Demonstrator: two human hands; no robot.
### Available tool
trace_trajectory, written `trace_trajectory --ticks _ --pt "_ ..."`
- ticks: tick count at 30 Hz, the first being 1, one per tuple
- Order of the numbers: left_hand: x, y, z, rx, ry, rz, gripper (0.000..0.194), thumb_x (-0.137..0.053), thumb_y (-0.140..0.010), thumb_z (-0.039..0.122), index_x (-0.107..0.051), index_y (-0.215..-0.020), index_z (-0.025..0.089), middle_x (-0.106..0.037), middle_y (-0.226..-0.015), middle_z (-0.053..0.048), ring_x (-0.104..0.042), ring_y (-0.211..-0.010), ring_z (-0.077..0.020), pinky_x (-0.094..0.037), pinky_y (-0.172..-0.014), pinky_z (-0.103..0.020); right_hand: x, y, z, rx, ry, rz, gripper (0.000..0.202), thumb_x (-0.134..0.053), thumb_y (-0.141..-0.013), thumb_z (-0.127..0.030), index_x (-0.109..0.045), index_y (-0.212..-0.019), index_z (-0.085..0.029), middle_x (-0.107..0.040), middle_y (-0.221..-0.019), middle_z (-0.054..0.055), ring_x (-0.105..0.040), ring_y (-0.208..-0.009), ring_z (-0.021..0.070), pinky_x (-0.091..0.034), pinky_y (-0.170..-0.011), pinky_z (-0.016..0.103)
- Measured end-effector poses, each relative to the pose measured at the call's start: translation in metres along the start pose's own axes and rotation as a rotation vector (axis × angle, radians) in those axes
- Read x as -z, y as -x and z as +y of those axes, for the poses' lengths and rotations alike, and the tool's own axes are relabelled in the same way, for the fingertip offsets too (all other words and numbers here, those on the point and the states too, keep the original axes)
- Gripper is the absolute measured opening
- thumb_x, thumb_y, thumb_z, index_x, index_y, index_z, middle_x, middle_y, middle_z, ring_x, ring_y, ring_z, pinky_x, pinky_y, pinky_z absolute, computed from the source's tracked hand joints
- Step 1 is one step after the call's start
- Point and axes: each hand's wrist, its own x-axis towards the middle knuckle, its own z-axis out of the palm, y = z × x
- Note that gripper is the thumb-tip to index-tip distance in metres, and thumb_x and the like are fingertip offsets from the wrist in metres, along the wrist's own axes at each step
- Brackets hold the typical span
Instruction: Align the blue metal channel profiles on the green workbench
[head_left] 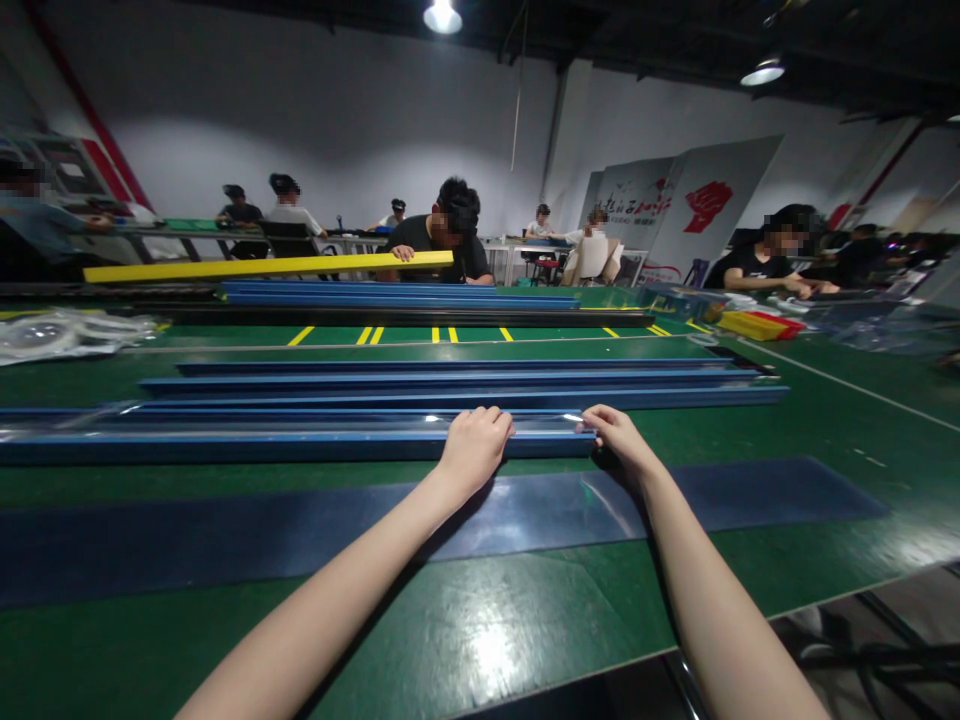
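A long blue channel profile (300,447) lies across the green table, with a clear plastic strip (405,424) along its inside. My left hand (478,445) is closed over the profile a little short of its right end, the fingertips partly hidden. At that right end, my right hand (615,435) pinches the tip of the clear strip between thumb and fingers. Below both forearms a wide, flat transparent sheet (525,510) rests on the table. More blue profiles (690,397) lie parallel just behind.
The green table (825,430) reaches far back. Farther off are stacked blue and dark profiles (390,300), a plastic-wrapped roll (45,335) and a yellow-and-red tray (757,325). Opposite, a person (442,235) holds a long yellow bar (270,265). Another person (772,265) works at right.
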Motion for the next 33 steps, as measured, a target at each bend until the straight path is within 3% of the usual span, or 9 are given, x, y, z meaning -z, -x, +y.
trace_trajectory --ticks 6,13,16,19,26,33 --pt "0.011 0.000 0.006 -0.126 -0.103 0.193 0.011 -0.044 -0.084 0.015 -0.053 -0.079 0.019 -0.058 -0.081 -0.002 -0.052 -0.074 -0.0169 -0.031 -0.059 -0.030 -0.003 0.002 -0.007 0.003 -0.210 0.081 0.035 -0.069 -0.054 -0.047 -0.055 -0.067 -0.018 -0.061 -0.057 0.000 -0.045 -0.045 0.0065 -0.030 -0.038 0.016" --pt "-0.001 0.003 0.001 -0.407 -0.222 0.577 0.013 -0.043 -0.085 0.014 -0.055 -0.081 0.016 -0.061 -0.080 -0.001 -0.051 -0.070 -0.0137 -0.030 -0.059 -0.028 -0.003 0.004 -0.016 0.114 -0.372 0.120 0.033 -0.071 -0.054 -0.046 -0.057 -0.067 -0.019 -0.060 -0.058 -0.002 -0.047 -0.048 0.0065 -0.037 -0.046 0.019" --pt "-0.004 0.004 -0.003 -0.485 -0.219 0.660 0.010 -0.046 -0.084 0.014 -0.055 -0.081 0.016 -0.062 -0.081 0.001 -0.051 -0.071 -0.0127 -0.031 -0.061 -0.028 -0.003 0.003 -0.015 0.158 -0.354 0.135 0.034 -0.071 -0.054 -0.047 -0.057 -0.068 -0.020 -0.061 -0.060 -0.001 -0.049 -0.051 0.0079 -0.039 -0.050 0.020" --pt "-0.007 0.003 -0.006 -0.460 -0.210 0.617 0.011 -0.045 -0.085 0.014 -0.055 -0.082 0.017 -0.062 -0.085 0.000 -0.052 -0.075 -0.0137 -0.033 -0.064 -0.028 -0.006 0.000 -0.012 0.186 -0.311 0.153 0.036 -0.069 -0.054 -0.050 -0.056 -0.068 -0.020 -0.061 -0.060 -0.001 -0.048 -0.051 0.0086 -0.039 -0.051 0.022" --pt "-0.020 0.003 -0.015 -0.247 -0.145 0.283 0.015 -0.043 -0.085 0.015 -0.055 -0.095 0.018 -0.060 -0.100 -0.005 -0.051 -0.092 -0.0185 -0.035 -0.074 -0.032 -0.008 -0.003 -0.003 0.098 -0.126 0.111 0.041 -0.062 -0.058 -0.058 -0.058 -0.068 -0.019 -0.062 -0.059 0.002 -0.047 -0.048 0.0099 -0.032 -0.045 0.023" --pt "-0.025 0.002 -0.016 -0.142 -0.042 0.190 0.023 -0.037 -0.090 0.028 -0.053 -0.104 0.020 -0.059 -0.104 -0.004 -0.050 -0.096 -0.0186 -0.034 -0.074 -0.033 -0.009 -0.002 -0.003 0.032 -0.169 0.088 0.046 -0.055 -0.064 -0.063 -0.063 -0.071 -0.018 -0.065 -0.064 0.005 -0.053 -0.052 0.0114 -0.040 -0.052 0.024"
